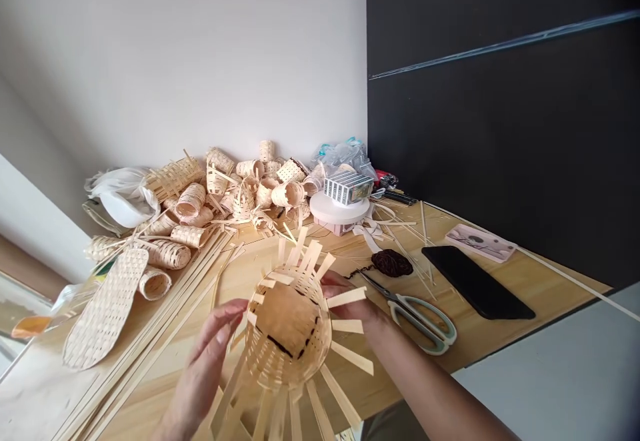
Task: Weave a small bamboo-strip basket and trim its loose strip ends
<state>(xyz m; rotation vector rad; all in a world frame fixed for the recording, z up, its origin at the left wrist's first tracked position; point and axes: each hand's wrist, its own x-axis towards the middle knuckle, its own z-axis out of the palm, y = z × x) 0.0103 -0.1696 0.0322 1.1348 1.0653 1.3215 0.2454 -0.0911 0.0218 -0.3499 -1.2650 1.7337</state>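
Observation:
A small woven bamboo basket point(323, 348) is held tilted, its opening facing me. Long unwoven strips splay out around its rim, and a few are folded inward. Dark stitching runs along parts of the inside, around a plain tan bottom. On the left, my left hand point(213, 348) has its fingertips and thumb closed at the basket's rim. My right hand point(347, 301) grips the far right side, with its fingers partly hidden behind the wall and strips. Close to my right forearm lie scissors point(423, 318) with pale handles and a ball of dark brown cord point(393, 263).
Several finished woven baskets point(190, 201) are heaped against the wall. Long bamboo strips point(150, 321) and a flat woven oval point(107, 311) lie left. A white round stand point(340, 209) bears a striped box point(349, 188). A black phone-like slab point(477, 281) rests right.

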